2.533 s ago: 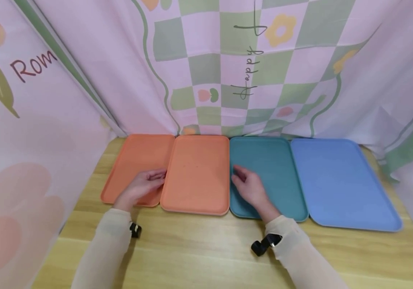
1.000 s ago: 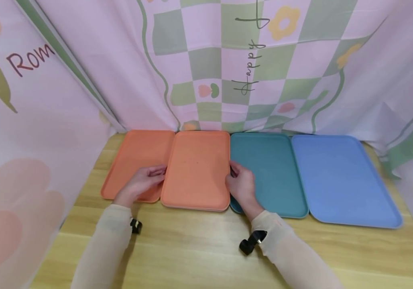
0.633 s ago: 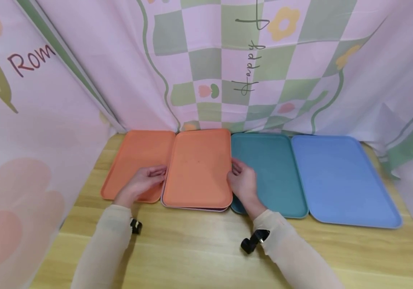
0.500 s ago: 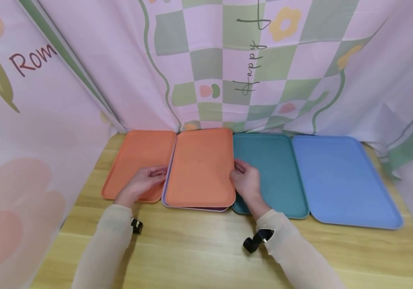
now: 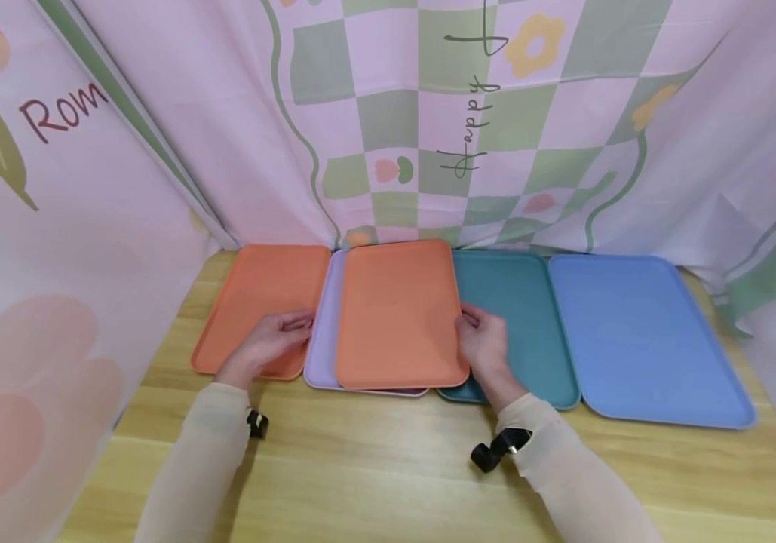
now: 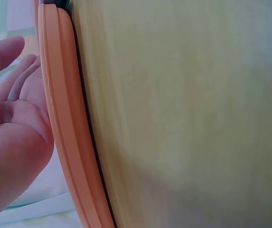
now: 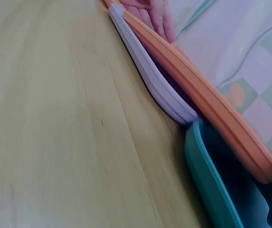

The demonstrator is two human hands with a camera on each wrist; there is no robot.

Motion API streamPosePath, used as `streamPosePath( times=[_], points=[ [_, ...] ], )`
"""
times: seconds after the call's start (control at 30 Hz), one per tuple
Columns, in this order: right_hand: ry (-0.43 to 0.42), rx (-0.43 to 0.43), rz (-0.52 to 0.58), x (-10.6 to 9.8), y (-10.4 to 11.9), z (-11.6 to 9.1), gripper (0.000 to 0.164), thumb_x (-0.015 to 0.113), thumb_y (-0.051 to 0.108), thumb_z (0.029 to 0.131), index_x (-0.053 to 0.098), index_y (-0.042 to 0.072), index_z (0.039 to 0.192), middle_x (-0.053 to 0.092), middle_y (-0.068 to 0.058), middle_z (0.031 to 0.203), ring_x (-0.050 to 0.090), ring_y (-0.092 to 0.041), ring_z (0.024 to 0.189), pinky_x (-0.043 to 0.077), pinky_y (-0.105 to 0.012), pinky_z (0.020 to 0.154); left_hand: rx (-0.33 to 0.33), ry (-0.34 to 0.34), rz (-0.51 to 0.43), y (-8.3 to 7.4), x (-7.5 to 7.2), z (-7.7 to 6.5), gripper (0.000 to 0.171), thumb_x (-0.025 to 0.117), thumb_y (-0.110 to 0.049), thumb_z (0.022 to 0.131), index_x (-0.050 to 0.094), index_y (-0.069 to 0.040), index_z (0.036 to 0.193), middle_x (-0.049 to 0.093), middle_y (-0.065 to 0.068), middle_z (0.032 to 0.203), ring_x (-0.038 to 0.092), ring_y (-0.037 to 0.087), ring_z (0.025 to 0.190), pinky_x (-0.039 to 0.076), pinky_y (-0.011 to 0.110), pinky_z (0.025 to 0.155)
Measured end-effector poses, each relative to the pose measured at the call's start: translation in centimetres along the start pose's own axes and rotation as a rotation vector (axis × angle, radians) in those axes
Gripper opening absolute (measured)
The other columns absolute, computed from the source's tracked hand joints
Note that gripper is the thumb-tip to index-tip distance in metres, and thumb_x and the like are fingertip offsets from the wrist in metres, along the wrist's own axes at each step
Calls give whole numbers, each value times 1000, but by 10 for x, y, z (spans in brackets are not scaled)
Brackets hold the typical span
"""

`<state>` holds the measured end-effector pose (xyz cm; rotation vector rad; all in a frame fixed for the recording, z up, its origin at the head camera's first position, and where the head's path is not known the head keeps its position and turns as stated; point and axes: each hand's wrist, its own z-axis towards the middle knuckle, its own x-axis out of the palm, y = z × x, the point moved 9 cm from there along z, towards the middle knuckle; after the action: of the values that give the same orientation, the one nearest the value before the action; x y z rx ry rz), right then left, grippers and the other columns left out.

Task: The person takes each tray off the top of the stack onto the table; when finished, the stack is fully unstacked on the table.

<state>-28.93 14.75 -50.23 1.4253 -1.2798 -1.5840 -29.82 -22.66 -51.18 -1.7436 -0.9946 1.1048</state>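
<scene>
My right hand (image 5: 485, 343) pinches the right edge of an orange tray (image 5: 397, 317). That tray lies partly over a lilac tray (image 5: 323, 354) and partly over a teal tray (image 5: 537, 332). In the right wrist view, the held orange tray (image 7: 211, 99) has a gap between it and the lilac tray (image 7: 150, 78). My left hand (image 5: 268, 343) is above a second orange tray (image 5: 272, 279), fingers relaxed, their tips beside the lilac tray's left edge. Whether they touch it I cannot tell. The left wrist view shows that hand (image 6: 12, 123) behind an orange rim (image 6: 62, 95).
A larger blue tray (image 5: 645, 339) lies at the right end of the row. The trays lie on a wooden table (image 5: 360, 467). A patterned curtain (image 5: 388, 113) hangs right behind their far edges.
My right hand has come to the middle orange tray's right edge, gripped it and slid it right, uncovering the lilac tray beneath. The left hand has stayed about where it was.
</scene>
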Motion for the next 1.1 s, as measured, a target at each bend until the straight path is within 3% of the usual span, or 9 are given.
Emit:
streamPosePath(
  times=[0.17, 0.37, 0.7, 0.87, 1.1],
  points=[
    [-17, -6, -20, -10, -5, 4, 41, 50, 4, 105, 69, -4, 141, 74, -29, 129, 74, -39, 118, 52, -13, 76, -7, -1, 16, -1, 0, -1, 54, 61, -8, 109, 46, 9, 158, 49, 28, 162, 48, 40, 153, 54, 20, 108],
    [-6, -2, -26, -20, -6, 7, 39, 51, 4, 107, 68, -4, 142, 73, -28, 133, 72, -38, 123, 48, -7, 75, -12, -4, 23, 0, -1, -1, 54, 61, -8, 109, 46, 9, 159, 48, 27, 163, 48, 39, 152, 54, 19, 107],
    [84, 18, -81, -34, -11, 8, 41, 52, 12, 110, 67, 4, 147, 72, -22, 138, 72, -35, 126, 57, -21, 86, -5, 1, 29, 0, -1, 0, 55, 61, -9, 109, 47, 8, 159, 49, 25, 163, 50, 38, 151, 54, 17, 104],
    [135, -1, -69, -46, -9, 10, 40, 55, 12, 110, 67, 2, 146, 71, -25, 137, 72, -27, 123, 52, -9, 80, -8, -2, 34, 0, 0, 0, 54, 61, -9, 109, 47, 8, 158, 50, 26, 163, 50, 38, 151, 54, 17, 105],
    [224, -47, -85, -59, -5, 13, 41, 57, 15, 111, 64, 1, 149, 70, -27, 139, 73, -24, 120, 55, -8, 81, -7, -10, 57, -2, -1, -1, 54, 62, -11, 109, 48, 7, 158, 50, 24, 163, 50, 35, 151, 53, 18, 108]
  ],
)
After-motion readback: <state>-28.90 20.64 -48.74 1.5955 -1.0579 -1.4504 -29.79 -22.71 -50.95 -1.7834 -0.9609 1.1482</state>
